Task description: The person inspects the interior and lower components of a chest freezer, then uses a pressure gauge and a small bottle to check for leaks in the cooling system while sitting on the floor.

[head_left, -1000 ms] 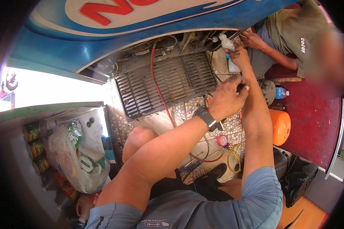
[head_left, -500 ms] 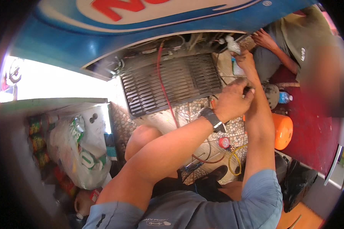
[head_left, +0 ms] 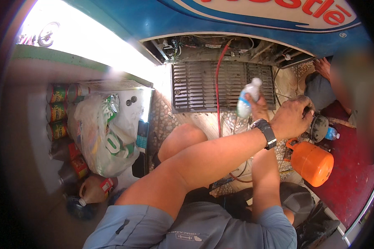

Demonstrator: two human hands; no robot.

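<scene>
My right hand (head_left: 259, 108) is wrapped round a small plastic bottle (head_left: 248, 94) with a white cap and a blue label. It holds the bottle tilted, cap up, above a dark slatted grille panel (head_left: 199, 88) lying on the floor. My left arm, with a black watch (head_left: 266, 133) on the wrist, crosses over my right forearm. My left hand (head_left: 290, 118) is to the right of the bottle with its fingers curled in. Whatever may be between those fingertips is hidden. A red hose (head_left: 218, 83) runs down across the grille from the opening under a blue cabinet (head_left: 166, 20).
An orange gas cylinder (head_left: 313, 164) lies at the right beside a dark round object (head_left: 319, 128) and a small blue bottle (head_left: 332, 133). Another person's hand (head_left: 322, 68) is at the far right. On the left, a shelf holds cans (head_left: 58, 111) and a stuffed plastic bag (head_left: 97, 141).
My right hand has brought the bottle from beside the other person back over the grille. My left hand remains curled, now to the right of the bottle. The view has turned left.
</scene>
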